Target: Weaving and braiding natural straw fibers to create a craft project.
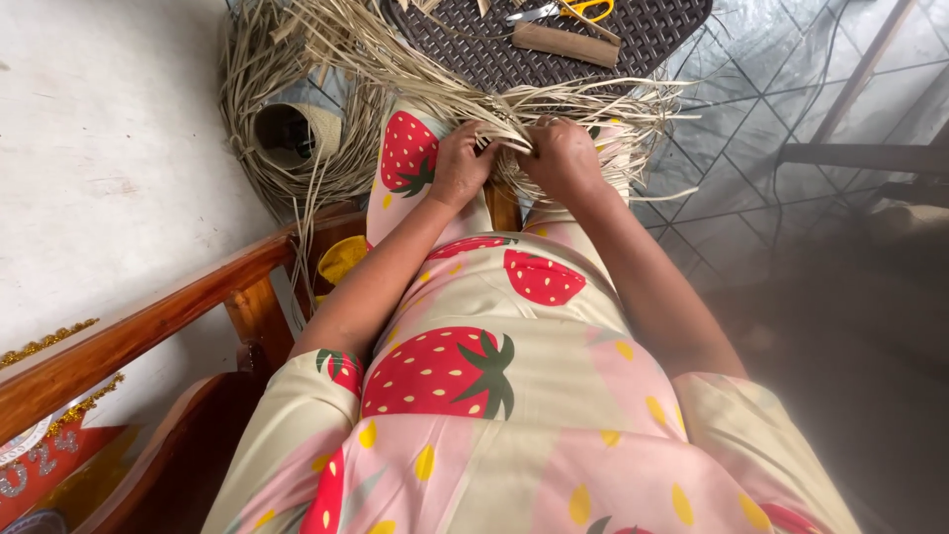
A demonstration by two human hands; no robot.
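Both hands clench pale straw strips (pixel 583 104) on the knees: left hand (pixel 461 163), right hand (pixel 560 156). Fingertips are buried in the strips. Scissors (pixel 563 10) are cut off at the top edge; a red sign (pixel 40 470) is cropped bottom-left.

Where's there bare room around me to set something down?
Free: the pale floor left of the straw coil, beyond the wooden armrest. Crowded: the dark woven stool, with scissors, a wooden block and straw strips under both hands.
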